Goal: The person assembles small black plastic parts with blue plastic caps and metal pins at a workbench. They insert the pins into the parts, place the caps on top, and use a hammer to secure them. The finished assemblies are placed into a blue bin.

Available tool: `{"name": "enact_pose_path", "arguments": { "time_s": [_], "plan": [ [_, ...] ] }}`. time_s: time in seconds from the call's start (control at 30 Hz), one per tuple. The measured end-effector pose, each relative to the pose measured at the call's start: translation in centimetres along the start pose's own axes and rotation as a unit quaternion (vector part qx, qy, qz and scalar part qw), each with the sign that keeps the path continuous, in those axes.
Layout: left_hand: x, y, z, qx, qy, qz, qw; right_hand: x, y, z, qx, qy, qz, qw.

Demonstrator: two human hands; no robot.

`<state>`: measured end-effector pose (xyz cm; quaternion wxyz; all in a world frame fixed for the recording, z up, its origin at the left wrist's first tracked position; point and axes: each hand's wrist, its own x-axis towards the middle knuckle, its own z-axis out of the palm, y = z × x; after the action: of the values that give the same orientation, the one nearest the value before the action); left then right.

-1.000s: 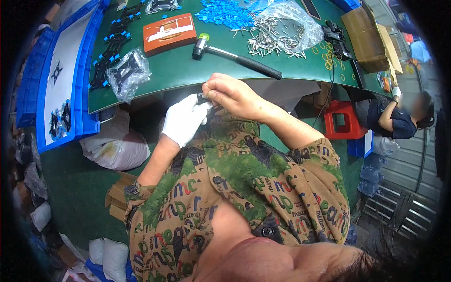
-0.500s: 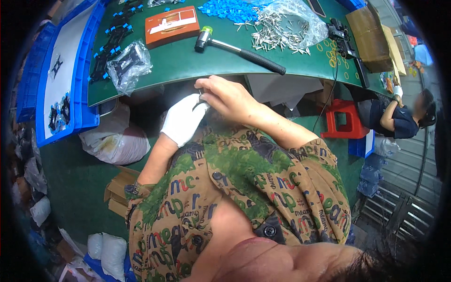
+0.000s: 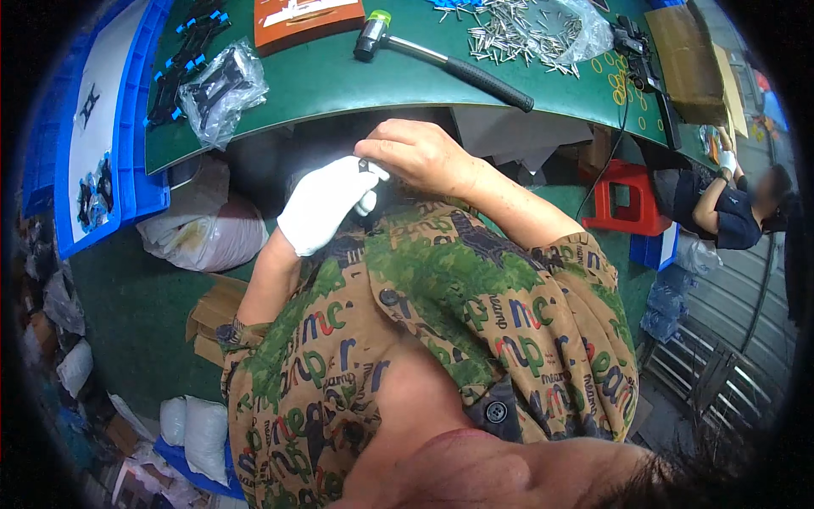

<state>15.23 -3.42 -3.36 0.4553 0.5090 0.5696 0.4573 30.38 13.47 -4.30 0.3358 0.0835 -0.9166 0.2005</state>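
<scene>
My left hand (image 3: pixel 326 206), in a white glove, is closed around a small dark part (image 3: pixel 364 165) just off the bench's near edge. My bare right hand (image 3: pixel 420 159) meets it there, its fingers pinched at the top of the same part. Fingers cover most of the piece, so its exact kind is hidden. On the bench beyond lies a mallet (image 3: pixel 441 61) with a black head, a yellow-green face and a black grip. Left of it are a clear bag (image 3: pixel 222 93) with a black bracket-like part inside and an orange-brown box (image 3: pixel 309 24) with white pieces on top.
Loose metal pins (image 3: pixel 517 34) are heaped on the green bench (image 3: pixel 339 85), near yellow rings (image 3: pixel 623 85). A blue tray (image 3: pixel 148 182) holds bagged black parts at left. A red stool (image 3: pixel 623 204) stands at right, near another person (image 3: pixel 733 204) at the bench. White sacks (image 3: pixel 208 229) lie below.
The view has shifted, so the bench sits higher in the picture. Both hands stay together; the left glove has turned and the dark part shows more between the fingers.
</scene>
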Motion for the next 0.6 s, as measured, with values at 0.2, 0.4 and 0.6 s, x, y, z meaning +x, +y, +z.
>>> {"name": "enact_pose_path", "arguments": {
  "time_s": [0.2,0.4,0.6],
  "plan": [
    [-0.5,-0.3,0.5,0.171,0.011,0.099,0.98,-0.2,0.0,1.1,0.001,0.039,-0.039,0.998],
    [-0.7,-0.7,0.7,0.28,0.029,0.164,0.946,-1.0,-0.4,2.7,0.017,0.065,-0.015,0.998],
    [-0.4,-0.1,0.9,0.31,0.044,0.185,0.931,-0.3,-0.5,1.3,0.005,0.047,-0.031,0.998]
  ]
}}
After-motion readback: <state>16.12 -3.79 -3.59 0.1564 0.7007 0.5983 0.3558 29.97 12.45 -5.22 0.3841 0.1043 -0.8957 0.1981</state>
